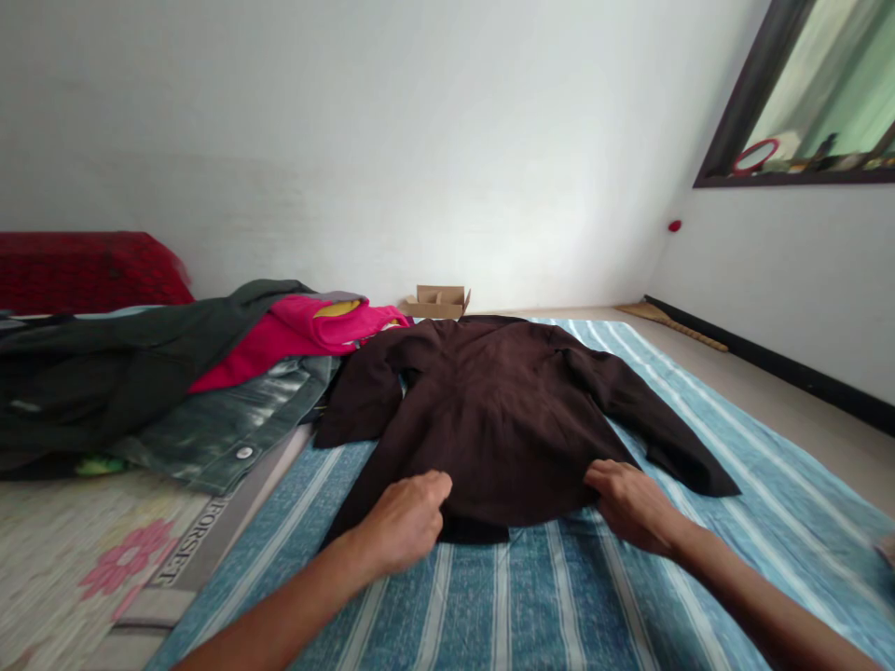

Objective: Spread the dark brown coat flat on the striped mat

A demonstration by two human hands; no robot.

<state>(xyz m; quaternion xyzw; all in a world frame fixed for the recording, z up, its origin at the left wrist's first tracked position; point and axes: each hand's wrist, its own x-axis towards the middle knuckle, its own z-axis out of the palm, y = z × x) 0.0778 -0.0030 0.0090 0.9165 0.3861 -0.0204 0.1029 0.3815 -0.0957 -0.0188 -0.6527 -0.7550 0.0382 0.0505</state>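
A dark brown jacket [496, 410] lies spread flat, back up, on a blue striped sheet [531, 596], its sleeves reaching out to both sides. My left hand [406, 520] is closed in a pinch on the near hem at the left. At the right end of the same hem, my right hand [629, 503] curls its fingers over the cloth. Both forearms reach in from the bottom edge.
A heap of clothes lies at the left: a dark green coat [118, 373], a pink garment [300, 335] and a denim jacket [238, 429]. A floral mat [76, 559] adjoins the sheet. A small cardboard box [434, 301] stands by the far wall. Bare floor runs along the right.
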